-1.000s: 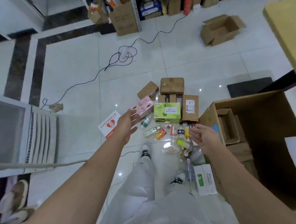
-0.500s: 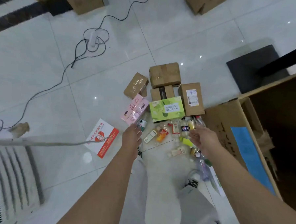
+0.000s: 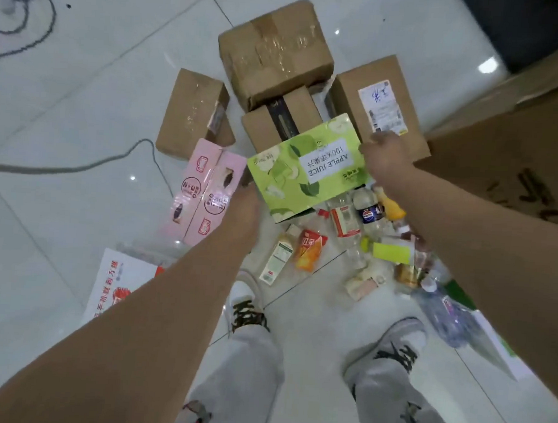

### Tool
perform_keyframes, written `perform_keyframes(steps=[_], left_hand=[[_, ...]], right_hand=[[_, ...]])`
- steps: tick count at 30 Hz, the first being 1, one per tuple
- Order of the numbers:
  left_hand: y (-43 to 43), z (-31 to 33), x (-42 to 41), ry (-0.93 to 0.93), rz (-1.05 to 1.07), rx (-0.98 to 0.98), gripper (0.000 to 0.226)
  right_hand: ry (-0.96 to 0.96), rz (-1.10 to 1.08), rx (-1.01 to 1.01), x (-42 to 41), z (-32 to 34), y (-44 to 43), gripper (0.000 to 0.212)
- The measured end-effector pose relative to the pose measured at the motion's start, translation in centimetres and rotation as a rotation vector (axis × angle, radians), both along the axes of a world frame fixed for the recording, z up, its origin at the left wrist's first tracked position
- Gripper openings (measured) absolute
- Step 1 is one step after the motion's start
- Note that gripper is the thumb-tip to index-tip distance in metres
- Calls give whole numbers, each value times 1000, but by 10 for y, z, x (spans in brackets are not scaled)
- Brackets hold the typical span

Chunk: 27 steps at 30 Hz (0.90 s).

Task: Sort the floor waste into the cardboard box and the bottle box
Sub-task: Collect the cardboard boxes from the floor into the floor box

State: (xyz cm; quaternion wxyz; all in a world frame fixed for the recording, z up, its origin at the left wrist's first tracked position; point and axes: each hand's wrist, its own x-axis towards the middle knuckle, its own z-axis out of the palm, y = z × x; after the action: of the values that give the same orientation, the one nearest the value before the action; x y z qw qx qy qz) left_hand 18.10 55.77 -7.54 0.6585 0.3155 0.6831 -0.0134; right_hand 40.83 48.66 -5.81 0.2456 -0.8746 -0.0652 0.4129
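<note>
The green juice box sits tilted just above the floor, between brown cartons and bottles. The left grip grasps its near-left corner and the right grip its right end, beside the big box.

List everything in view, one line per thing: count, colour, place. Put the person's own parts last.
apple juice carton: one, green, centre, between both hands
small cardboard boxes: four, brown, floor beyond the carton
large cardboard box: one, brown, right edge
pink cartons: two, pink, left of the green carton
flat printed card: one, white and red, lower left
bottles: heap, count unclear, mixed colours, floor below the carton
cables: at least two, dark and grey, left floor
shoes: two, white with black laces, bottom
left hand: one, grips the carton's left end
right hand: one, grips the carton's right end
</note>
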Motion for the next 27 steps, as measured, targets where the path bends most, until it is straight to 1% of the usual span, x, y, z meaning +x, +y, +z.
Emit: perform_keyframes(steps=[3,5,8,11,12,14,15,19,21,22,25,27], left_hand=[[-1,-31,10,-39,30,3,27],[0,-47,12,-76,95,-23,32],[-2,-34,20,-156,132,-50,40],[-13,-7,18,-155,145,-66,41],[-18,6,16,-157,136,-73,41],[-28,34,14,-151,169,-72,41],[-33,55,15,-148,192,-64,41],[-42,137,23,-185,223,-63,53],[-41,180,32,-172,245,-14,54],[-41,199,37,-172,246,11,53],[-37,264,59,-186,249,117,48],[-33,308,75,-234,239,275,45]], right_hand=[[5,50,-5,4,-27,12,52],[25,61,-7,6,-46,11,51],[49,60,10,4,-49,9,41],[82,23,79,0,-30,-4,31],[90,6,107,-3,-18,-9,34],[84,-14,132,-6,10,-21,47],[72,-23,138,-7,28,-26,51],[83,-94,226,-8,103,-48,35],[81,-125,259,-6,140,-60,21],[77,-141,282,-5,159,-65,19],[77,-237,426,6,217,-65,18],[99,-346,557,18,264,-60,25]])
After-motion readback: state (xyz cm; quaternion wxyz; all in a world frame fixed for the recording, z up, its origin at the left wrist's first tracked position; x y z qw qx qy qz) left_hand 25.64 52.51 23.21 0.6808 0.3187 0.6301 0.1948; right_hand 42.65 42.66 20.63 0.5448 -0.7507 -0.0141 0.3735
